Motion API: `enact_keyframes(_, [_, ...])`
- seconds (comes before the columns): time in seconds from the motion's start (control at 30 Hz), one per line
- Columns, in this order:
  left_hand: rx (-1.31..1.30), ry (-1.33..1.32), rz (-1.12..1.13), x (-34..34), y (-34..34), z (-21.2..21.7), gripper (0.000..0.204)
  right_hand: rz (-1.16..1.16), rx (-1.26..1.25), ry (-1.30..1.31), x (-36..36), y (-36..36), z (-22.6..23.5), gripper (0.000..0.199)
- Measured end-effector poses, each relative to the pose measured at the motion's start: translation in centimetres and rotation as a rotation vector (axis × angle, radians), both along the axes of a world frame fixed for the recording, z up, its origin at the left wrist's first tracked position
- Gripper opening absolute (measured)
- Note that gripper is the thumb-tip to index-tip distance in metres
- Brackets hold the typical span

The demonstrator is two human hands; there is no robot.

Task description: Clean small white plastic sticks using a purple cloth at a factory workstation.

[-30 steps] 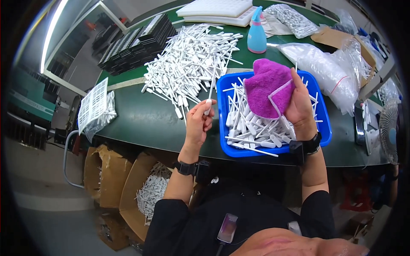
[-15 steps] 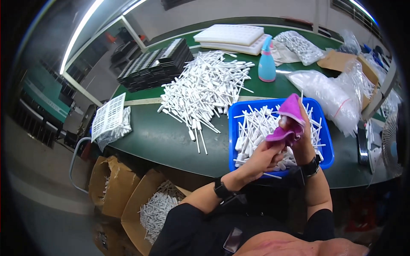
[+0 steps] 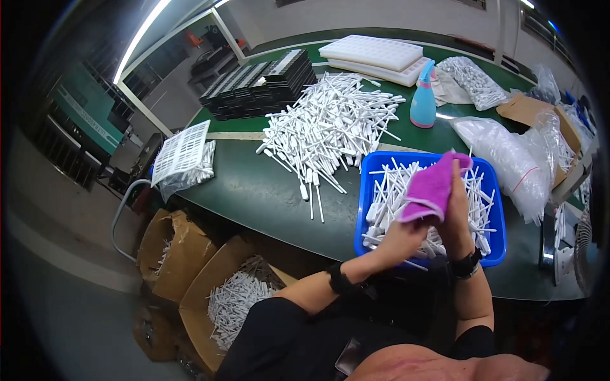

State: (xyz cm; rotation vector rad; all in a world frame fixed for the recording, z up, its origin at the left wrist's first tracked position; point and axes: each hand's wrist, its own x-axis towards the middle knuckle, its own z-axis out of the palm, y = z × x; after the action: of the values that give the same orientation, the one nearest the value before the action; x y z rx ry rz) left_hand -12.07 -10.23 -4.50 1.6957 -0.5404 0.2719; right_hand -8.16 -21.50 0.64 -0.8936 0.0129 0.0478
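Observation:
A folded purple cloth [image 3: 427,189] is bunched between my two hands above a blue tray [image 3: 499,219]. My left hand [image 3: 405,242] grips its lower end, fingers mostly hidden under the fabric. Around its right side closes my right hand [image 3: 455,213], thumb pointing up along the cloth. A thin white tip pokes up beyond the cloth; whether a hand holds it is hidden. White plastic sticks with thicker heads [image 3: 391,184] lie jumbled in the tray beneath. Left of the tray spreads a large heap of similar white sticks [image 3: 333,120].
Stacked black trays [image 3: 260,86], white perforated blocks [image 3: 375,54] and a blue spray bottle [image 3: 423,101] stand at the back. Clear plastic bags [image 3: 508,152] crowd the right. A bagged white grid [image 3: 181,155] sits left; cartons of sticks [image 3: 197,305] stand below the table edge.
The purple cloth, crumpled and gaping before, now lies smoother and folded over between my hands. My left hand has shifted under its lower end. The whole view has swung slightly left.

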Motion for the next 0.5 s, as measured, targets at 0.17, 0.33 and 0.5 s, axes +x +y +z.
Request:
enact_keyframes(0.17, [-0.559, 0.899, -0.545, 1.4, 3.9, 2.0, 0.019, -0.089, 0.026, 0.048, -1.4, 2.1, 2.2, 0.033])
enact_keyframes(0.33, [0.105, 0.073, -0.019, 0.9, 5.5, 9.0, 0.024, 0.071, -0.278, -0.121, -1.5, -0.9, -0.2, 0.030])
enact_keyframes(0.5, [-0.410, 0.366, -0.116, 1.0, 6.6, 8.7, 0.022, 0.412, -0.572, -0.295, -2.6, 1.3, 0.7, 0.030])
